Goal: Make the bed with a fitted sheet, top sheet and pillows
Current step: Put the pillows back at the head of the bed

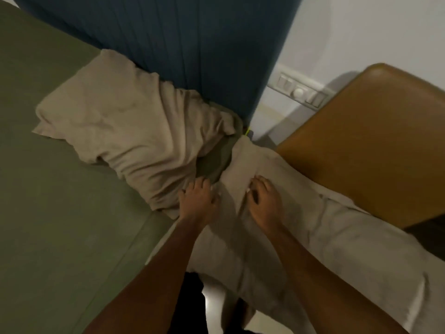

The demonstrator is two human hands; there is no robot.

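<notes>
On my feed the bed surface (60, 189) fills nine o'clock in flat olive green, with no print. The pillow (120, 116) at ten o'clock is plain beige-tan. The beige sheet (301, 242) draped toward five o'clock nearly matches it, a shade paler. The headboard (180, 39) at twelve is dark navy blue with vertical ribbing. At three o'clock the rounded furniture top (373, 141) is plain mustard brown. The wall (361, 25) at one o'clock is white, its switch plate (298, 91) off-white. Near six, the floor (212, 300) shows pale and glossy.

A blue headboard (180, 32) stands against a white wall (361, 25) beside tan furniture (375, 131).
</notes>
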